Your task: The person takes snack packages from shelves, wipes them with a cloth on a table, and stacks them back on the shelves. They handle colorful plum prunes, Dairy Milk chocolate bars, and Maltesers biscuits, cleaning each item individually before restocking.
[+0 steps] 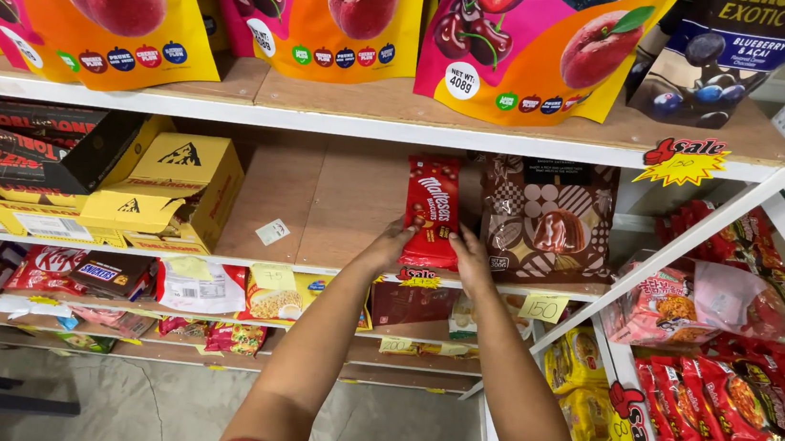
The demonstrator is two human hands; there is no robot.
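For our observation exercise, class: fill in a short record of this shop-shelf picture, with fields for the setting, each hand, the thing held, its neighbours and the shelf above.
Setting: shop shelving seen from above the hands
Left hand: on the left edge of the red packet
Right hand: on the right edge of the red packet
Held thing: red packet, upright on the middle shelf
Right neighbour: brown patterned bag, standing beside it
Left neighbour: yellow cartons, apart, bare board between
Shelf above: bright fruit-print pouches
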